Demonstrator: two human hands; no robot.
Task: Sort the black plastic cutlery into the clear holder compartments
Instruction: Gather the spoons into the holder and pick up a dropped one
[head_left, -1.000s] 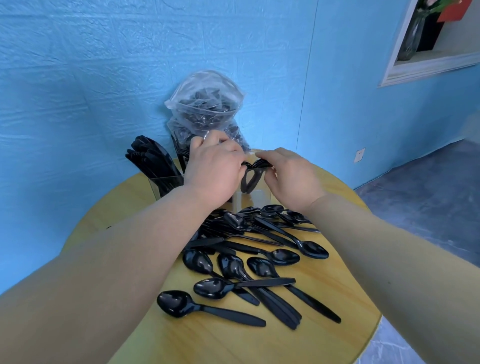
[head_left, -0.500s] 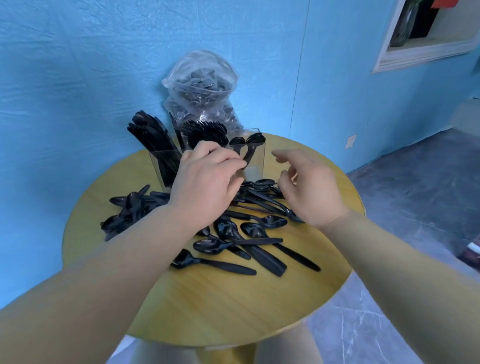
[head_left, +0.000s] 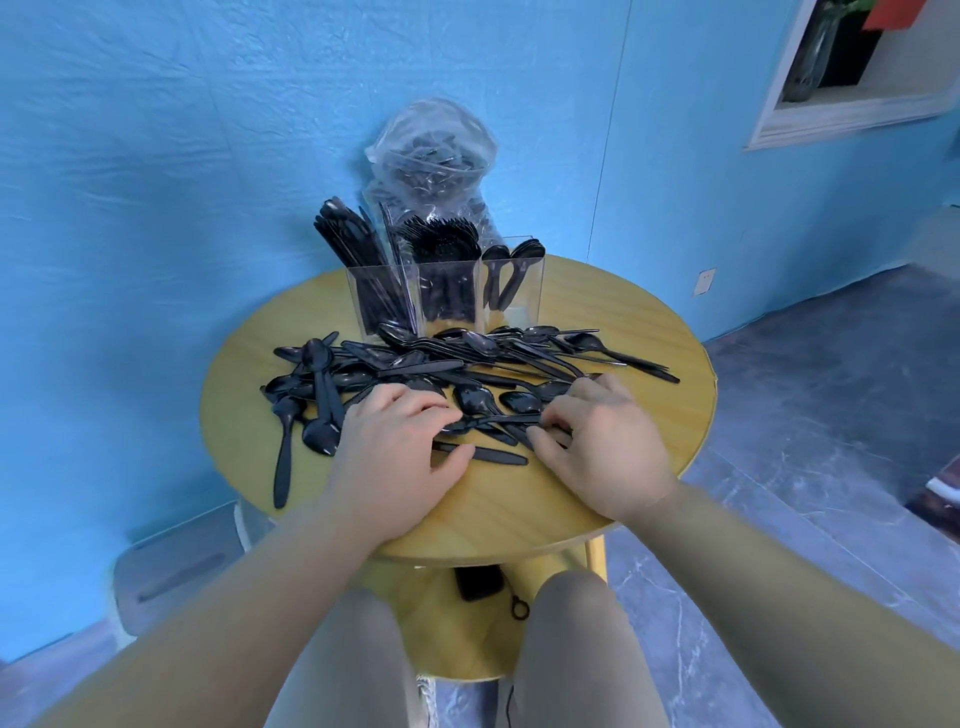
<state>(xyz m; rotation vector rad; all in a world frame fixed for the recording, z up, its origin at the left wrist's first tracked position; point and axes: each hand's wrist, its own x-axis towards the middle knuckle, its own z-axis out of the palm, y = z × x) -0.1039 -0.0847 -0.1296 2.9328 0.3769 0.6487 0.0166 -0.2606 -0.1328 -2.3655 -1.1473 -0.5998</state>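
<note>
Round yellow tabletop (head_left: 649, 332) against blue wall (head_left: 156, 208); spoons (head_left: 467, 364) lie scattered, handles mostly crosswise, before holder (head_left: 447, 296). Left hand (head_left: 400, 457) and right hand (head_left: 602, 447) press spread-fingered on them, clasping nothing

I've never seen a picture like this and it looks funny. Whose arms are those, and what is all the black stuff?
The camera sits on a person's head and looks down, so the arms look huge. You see their left hand and right hand, both resting on loose black spoons spread over a round wooden table. Neither hand has clearly picked one up yet. At the back stands a clear holder with three sections: what look like knives on the left, forks in the middle, a few spoons on the right. Behind it is a plastic bag with more cutlery.
</note>
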